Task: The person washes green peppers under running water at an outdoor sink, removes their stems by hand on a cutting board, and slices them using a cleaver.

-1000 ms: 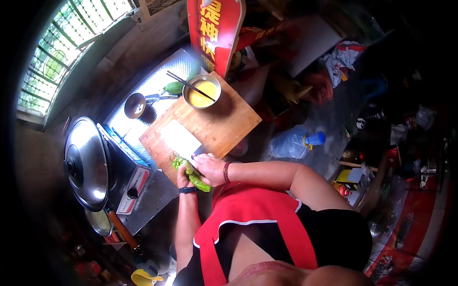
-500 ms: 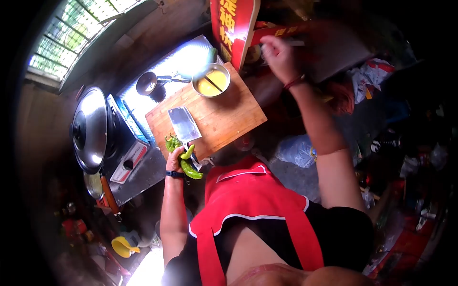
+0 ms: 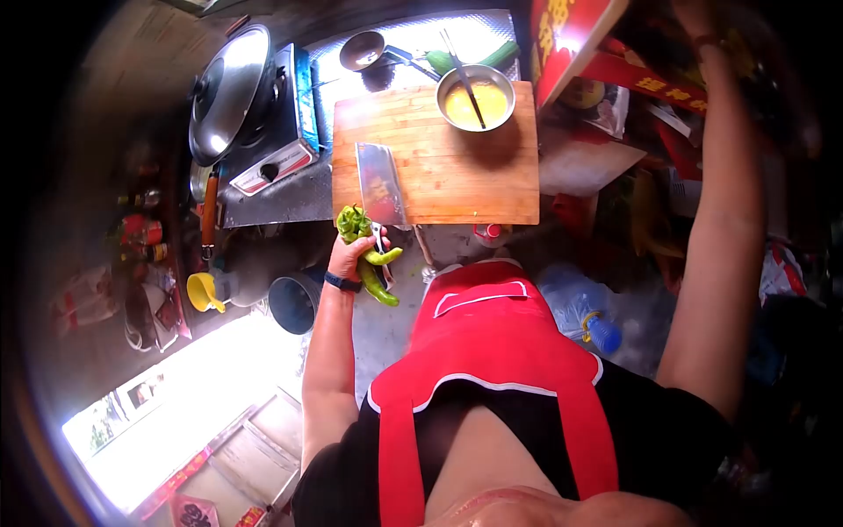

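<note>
Several green peppers (image 3: 379, 283) are in my left hand (image 3: 349, 255), its fingers wrapped round them at the near left corner of the wooden board (image 3: 439, 189). What looks like a pair of scissors (image 3: 378, 235) sticks out of the same hand. Beside it, a cleaver (image 3: 380, 184) lies flat on the board. At the board's far right stands a metal bowl (image 3: 490, 104) of yellow liquid with dark chopsticks (image 3: 471, 91) in it. My right hand (image 3: 692, 16) reaches far out to the upper right, at the frame's edge; its fingers are too dark and cut off to read.
A lidded wok (image 3: 233, 97) sits on a gas stove (image 3: 277, 169) at the left. Behind the board are a small dark bowl (image 3: 362, 51) and green vegetables (image 3: 500, 56). A red box (image 3: 571, 39) stands at the right. Below are a bucket (image 3: 294, 303) and a blue-capped bottle (image 3: 602, 334).
My right hand has left the peppers and stretched away to the upper right. My left hand keeps hold of the peppers. The view has turned, so the board now appears squarer and further right.
</note>
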`<state>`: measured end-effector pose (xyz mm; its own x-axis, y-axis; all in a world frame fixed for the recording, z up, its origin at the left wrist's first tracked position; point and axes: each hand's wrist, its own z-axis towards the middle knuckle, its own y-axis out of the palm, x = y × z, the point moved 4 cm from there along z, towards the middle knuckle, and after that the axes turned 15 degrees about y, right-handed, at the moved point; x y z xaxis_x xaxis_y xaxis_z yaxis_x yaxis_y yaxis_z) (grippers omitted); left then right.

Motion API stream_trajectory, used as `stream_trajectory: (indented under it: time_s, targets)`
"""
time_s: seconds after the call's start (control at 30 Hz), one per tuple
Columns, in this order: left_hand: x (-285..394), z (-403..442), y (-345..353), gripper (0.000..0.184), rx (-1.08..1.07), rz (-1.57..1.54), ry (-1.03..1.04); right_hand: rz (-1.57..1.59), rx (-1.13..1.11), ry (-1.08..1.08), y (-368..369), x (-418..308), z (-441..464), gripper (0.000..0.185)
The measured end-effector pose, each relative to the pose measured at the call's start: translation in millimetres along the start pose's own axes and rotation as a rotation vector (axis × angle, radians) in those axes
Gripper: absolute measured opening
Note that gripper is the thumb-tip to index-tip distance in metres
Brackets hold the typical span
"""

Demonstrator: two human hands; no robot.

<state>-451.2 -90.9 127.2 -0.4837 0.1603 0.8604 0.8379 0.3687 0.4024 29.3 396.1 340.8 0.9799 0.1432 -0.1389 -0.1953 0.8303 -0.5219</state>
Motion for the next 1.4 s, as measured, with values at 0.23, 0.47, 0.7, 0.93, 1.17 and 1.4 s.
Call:
stream_trajectory:
  time_s: [0.23,0.47,0.7,0.93,1.17,1.4]
  targets:
    - [-15.0,-43.8,-26.1,0.038,0.111,-0.194,0.062,0.188,-0.481,0.288,35.4,92.4,63.1,0.049]
    - [-39.8,-66.5,-90.5,0.041,0.136,-0.252,0.139,0.737,-0.380,0.529,-163.2,7.2,-43.2,0.056]
    - [-66.7,-64.3,-116.5,0.038,0.127,-0.262,0.178,0.850,-1.475,0.518,-221.3,-240.9,-331.4,0.083]
    - [-79.7,-56.4,-135.8,0.035,0.126,-0.201,0.150,0.236,-1.404,0.262,-65.9,-301.6,-405.6,0.085]
    - [-88.5,-55.1,-141.6,0.034,0.119,-0.243,0.113,0.292,-1.670,0.136,-110.9,-326.7,-447.4,0.079]
    - [-86.4,-53.0,-149.2,0.034,0.111,-0.231,0.110,0.517,-1.555,0.660,-209.7,-247.2,-418.7,0.076]
